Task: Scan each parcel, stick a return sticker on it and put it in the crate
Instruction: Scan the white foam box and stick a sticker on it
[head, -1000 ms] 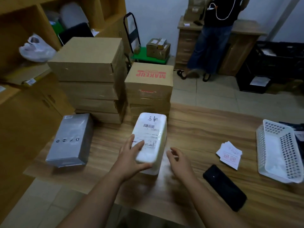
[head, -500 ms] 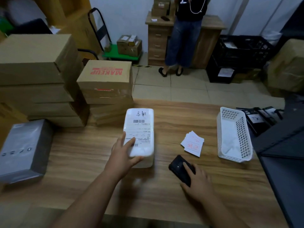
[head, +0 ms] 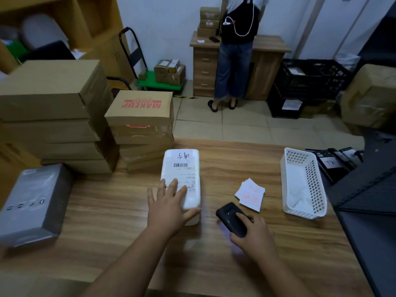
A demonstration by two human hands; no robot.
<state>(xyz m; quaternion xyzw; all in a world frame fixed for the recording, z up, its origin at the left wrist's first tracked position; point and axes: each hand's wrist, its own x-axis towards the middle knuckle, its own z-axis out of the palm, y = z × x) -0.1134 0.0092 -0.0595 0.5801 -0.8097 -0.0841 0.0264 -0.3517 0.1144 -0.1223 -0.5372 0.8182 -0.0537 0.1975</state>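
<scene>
A white basket (head: 304, 183) with lots of little holes sits on the right side of the wooden table (head: 120, 211). Only its white bottom shows inside. Far back on the floor there is a black crate (head: 310, 78), and something pale shows inside it, but it is too dark to tell what. A small green cart (head: 158, 83) by the wall has a few brown boxes on it. The white parcel (head: 182, 179) lies in the middle of the table with its label and bar code facing up. The left hand (head: 169, 206) lies flat on the near end of the parcel. Its fingers are straight and spread out, and the thumb points to the right along the parcel's near edge. The right hand (head: 252, 234) is just to the right of the parcel, low over the table. Its fingers curl around a black scanner (head: 231, 217), with one finger on top of it. A small pile of white stickers (head: 250, 195) with red marks lies between the scanner and the basket. A gray box (head: 32, 204) sits on the left of the table. Tall piles of brown boxes (head: 55, 116) stand behind it, and one box says MAKEUP (head: 140, 112) in red. Another person (head: 235, 50) stands by a wooden desk (head: 270, 61) at the back.
</scene>
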